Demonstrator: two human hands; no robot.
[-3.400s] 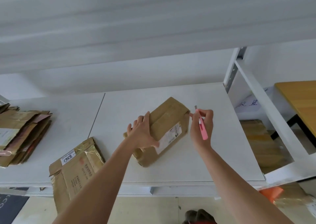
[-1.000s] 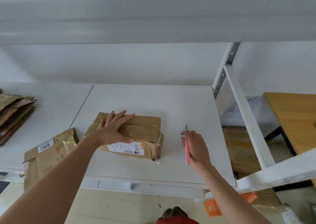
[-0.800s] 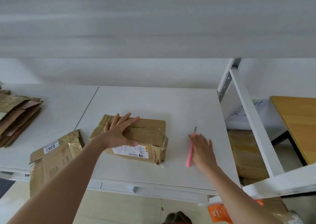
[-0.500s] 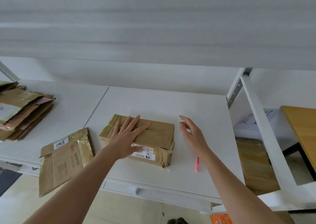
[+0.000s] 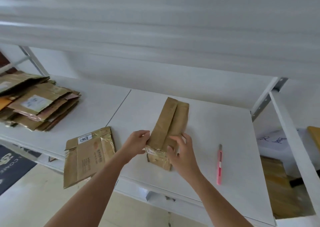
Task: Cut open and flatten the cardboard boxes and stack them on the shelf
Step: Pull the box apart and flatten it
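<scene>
A brown cardboard box [image 5: 170, 121] lies on the white shelf [image 5: 216, 122] with its long side pointing away from me and its taped near end towards me. My left hand [image 5: 137, 142] grips the near left corner of the box. My right hand [image 5: 181, 151] grips the near right corner, fingers curled over the top edge. A pink utility knife [image 5: 219, 164] lies loose on the shelf to the right of my right hand. A stack of flattened boxes [image 5: 38, 103] sits at the far left of the shelf.
A flattened box with a 6367 label [image 5: 86, 154] hangs over the shelf's front edge on the left. A white shelf post [image 5: 266, 98] rises at the right, with cardboard [image 5: 277, 183] stored behind it. Another shelf board [image 5: 155, 27] runs overhead.
My right hand laid the pink knife down on the shelf and came over to the box. Both hands turned the box from lying crosswise to pointing away from me.
</scene>
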